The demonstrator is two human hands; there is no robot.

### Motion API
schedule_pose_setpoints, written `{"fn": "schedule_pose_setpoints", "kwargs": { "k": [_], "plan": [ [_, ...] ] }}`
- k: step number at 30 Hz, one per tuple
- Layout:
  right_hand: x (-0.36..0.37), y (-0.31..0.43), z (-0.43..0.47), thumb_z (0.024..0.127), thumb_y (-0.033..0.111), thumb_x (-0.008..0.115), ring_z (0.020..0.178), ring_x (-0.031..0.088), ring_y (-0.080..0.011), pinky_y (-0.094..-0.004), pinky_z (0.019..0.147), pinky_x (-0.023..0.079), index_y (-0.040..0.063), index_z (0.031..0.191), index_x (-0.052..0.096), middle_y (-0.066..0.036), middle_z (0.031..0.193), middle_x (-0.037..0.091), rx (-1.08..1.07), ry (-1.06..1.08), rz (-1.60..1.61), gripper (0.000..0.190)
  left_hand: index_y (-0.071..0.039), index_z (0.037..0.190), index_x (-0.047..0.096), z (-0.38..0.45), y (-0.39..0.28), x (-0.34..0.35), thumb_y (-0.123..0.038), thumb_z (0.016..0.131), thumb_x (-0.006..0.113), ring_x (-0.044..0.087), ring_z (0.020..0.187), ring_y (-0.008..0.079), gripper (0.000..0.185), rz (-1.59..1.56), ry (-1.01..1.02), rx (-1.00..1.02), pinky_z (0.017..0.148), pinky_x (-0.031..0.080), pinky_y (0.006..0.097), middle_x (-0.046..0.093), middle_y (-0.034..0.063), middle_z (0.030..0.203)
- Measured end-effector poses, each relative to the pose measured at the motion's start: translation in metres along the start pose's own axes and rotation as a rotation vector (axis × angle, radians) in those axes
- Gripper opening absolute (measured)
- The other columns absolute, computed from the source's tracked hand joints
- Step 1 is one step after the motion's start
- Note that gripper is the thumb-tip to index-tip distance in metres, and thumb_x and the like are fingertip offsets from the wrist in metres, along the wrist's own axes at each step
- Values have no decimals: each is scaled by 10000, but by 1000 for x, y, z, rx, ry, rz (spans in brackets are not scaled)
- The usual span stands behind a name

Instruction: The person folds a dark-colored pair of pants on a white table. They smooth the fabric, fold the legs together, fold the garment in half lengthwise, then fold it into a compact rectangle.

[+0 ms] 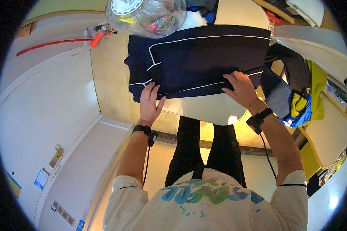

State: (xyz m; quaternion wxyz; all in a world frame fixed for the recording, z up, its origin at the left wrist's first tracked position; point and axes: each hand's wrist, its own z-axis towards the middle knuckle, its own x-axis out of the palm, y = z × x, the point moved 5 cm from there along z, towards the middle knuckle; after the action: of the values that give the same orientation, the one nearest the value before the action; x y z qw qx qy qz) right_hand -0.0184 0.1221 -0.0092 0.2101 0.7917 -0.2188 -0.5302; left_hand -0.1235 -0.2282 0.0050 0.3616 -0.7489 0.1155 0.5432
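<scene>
A dark navy garment (196,60) with white piping lies spread flat across a pale table (202,108). My left hand (150,101) rests on its near left part, fingers on the cloth by the piping and thumb apart. Farther right, my right hand (240,88) touches the near edge, its thumb and forefinger spread. A slight ridge of cloth shows by the right fingertips; whether any fabric is pinched under them is hard to see. Both wrists wear black straps with small cabled devices.
A clear plastic tub (146,17) stands at the garment's far left edge. Grey, blue and yellow-green clothes (295,89) hang in a heap at the right, over a yellow-edged chair (325,132). A white door (52,95) is on the left.
</scene>
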Motion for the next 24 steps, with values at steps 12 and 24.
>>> {"fn": "schedule_pose_setpoints", "kwargs": {
  "k": [12,24],
  "plan": [
    [31,17,-10,836,79,681,1033,595,-342,-463,995,439,36,1137,569,-150,1034,628,-89,7,10,324,37,1118,621,0,115,-13,-150,921,725,613,1013,363,291,-280,-308,-663,905,496,419,626,218,1098],
    [24,-38,-42,813,197,744,1113,636,-346,-436,1047,462,13,1074,703,-196,1093,678,93,200,-25,321,-6,1196,531,35,104,-48,-129,1024,620,568,896,130,229,-568,-509,-557,814,488,279,607,57,1024]
  ]
}}
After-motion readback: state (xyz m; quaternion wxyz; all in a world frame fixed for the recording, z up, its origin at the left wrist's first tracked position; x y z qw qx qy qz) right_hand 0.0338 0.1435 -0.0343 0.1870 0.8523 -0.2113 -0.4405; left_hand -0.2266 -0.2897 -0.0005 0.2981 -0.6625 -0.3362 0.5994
